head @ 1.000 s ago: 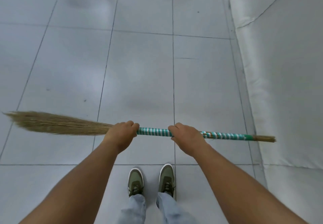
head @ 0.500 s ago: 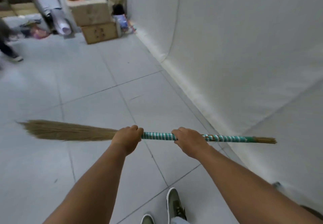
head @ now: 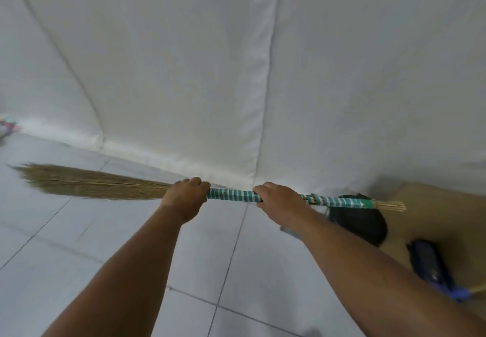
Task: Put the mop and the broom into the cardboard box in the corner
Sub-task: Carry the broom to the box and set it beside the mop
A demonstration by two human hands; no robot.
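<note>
The view has swung round to the right since a second ago: the white fabric wall [head: 236,73], then along the right edge, now fills the whole background. The shoes seen below the broom [head: 231,196] have dropped out of sight. A cardboard box [head: 434,221] has come into view just right of the broom's handle end, with a dark blurred object [head: 360,221] and a blue object [head: 431,268] against it.

Left hand [head: 185,196] and right hand [head: 281,200] gripping level broom [head: 231,195], possibly cardboard box [head: 436,221] at right
</note>
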